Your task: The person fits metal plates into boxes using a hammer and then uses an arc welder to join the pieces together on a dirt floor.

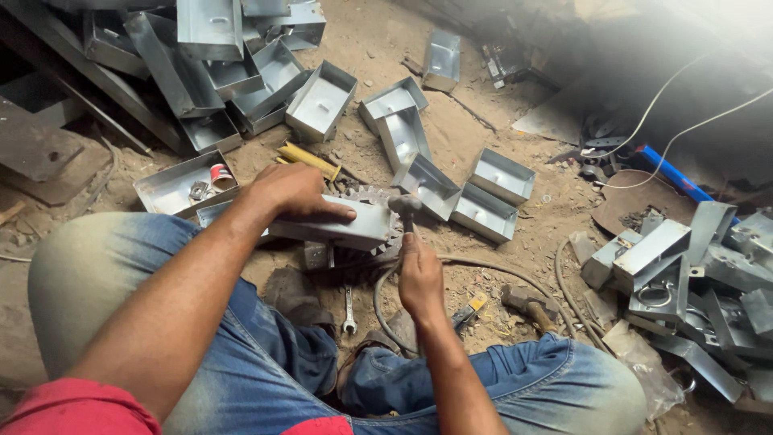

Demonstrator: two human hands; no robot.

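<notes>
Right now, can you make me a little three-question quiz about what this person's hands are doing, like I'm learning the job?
1. True or false: the right hand grips a hammer.
2. What does the left hand press down on?
A. a metal tray
B. a blue bucket
C. a glass jar
3. Fill in: a small ____ lies on the ground between the knees.

Key:
1. True; the hammer's head sits at the tray's end.
2. A; the fingers lie flat over the tray, which rests on a toothed gear wheel.
3. Spanner.
</notes>
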